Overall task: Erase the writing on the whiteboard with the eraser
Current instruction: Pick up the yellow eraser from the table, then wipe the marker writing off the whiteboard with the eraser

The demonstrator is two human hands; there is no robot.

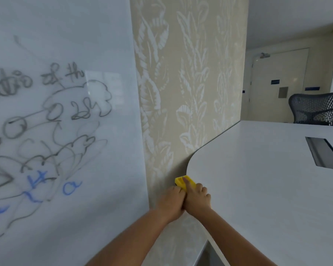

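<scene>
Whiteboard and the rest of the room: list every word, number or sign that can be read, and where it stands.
"of the": grey marker on the whiteboard, upper line; the word before it is blurred.
"a": blue marker, lower on the board, likely.
Other grey and blue scribbles: unreadable.
Blue door signs: too small to read.
Yellow eraser: no visible label.

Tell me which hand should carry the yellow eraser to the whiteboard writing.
Left, probably. Both hands hold the yellow eraser at the table corner, but the left hand is on the side toward the whiteboard, and its writing lies left; the right hand would cross over.
</scene>
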